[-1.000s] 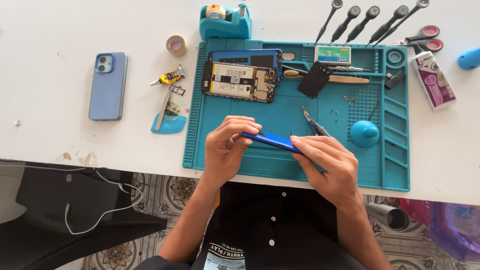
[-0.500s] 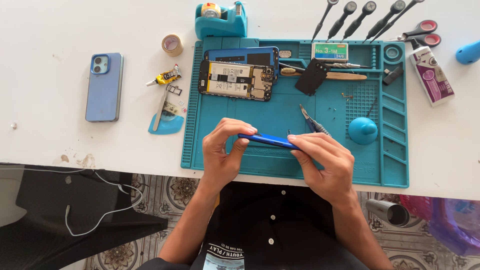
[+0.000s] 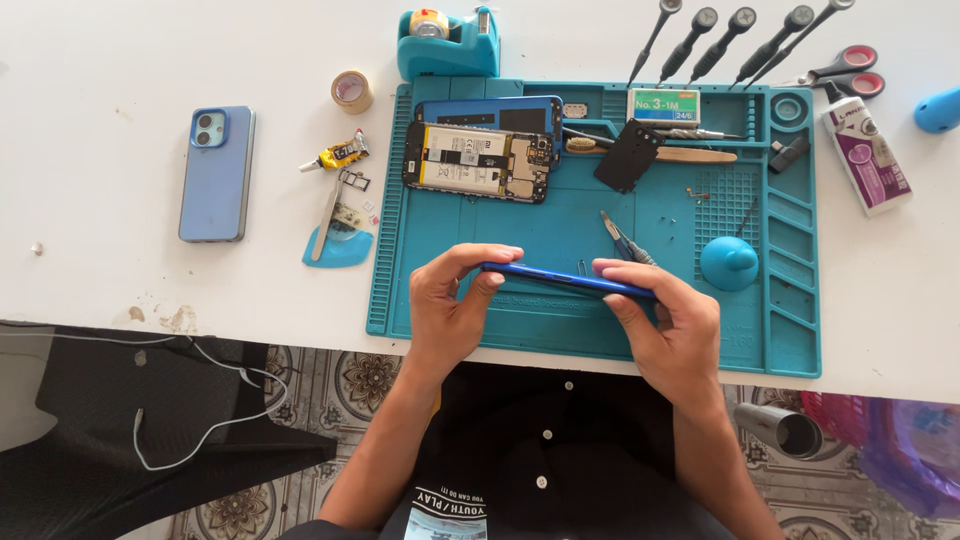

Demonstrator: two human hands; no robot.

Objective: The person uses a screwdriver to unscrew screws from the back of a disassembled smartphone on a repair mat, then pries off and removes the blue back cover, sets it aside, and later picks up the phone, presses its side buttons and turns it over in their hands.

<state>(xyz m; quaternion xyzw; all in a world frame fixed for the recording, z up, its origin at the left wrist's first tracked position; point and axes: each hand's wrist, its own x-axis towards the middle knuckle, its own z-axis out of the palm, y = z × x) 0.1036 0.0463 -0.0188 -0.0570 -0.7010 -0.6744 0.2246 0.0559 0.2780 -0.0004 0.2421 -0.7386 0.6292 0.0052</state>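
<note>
Both hands hold a thin blue phone back cover edge-on above the near part of the teal work mat. My left hand pinches its left end with thumb and fingers. My right hand grips its right end. Farther back on the mat lies an opened phone with its battery and circuit board showing. A black plate rests to its right, with tweezers just beyond my right fingers.
A blue phone lies face down on the white table at the left, near a blue pick, a small glue tube and a tape roll. Screwdrivers, scissors, a white tube and a teal tape dispenser line the back.
The two hands keep hold of the blue cover with only slight shifts of the fingers along its edge. The view has moved a little.
</note>
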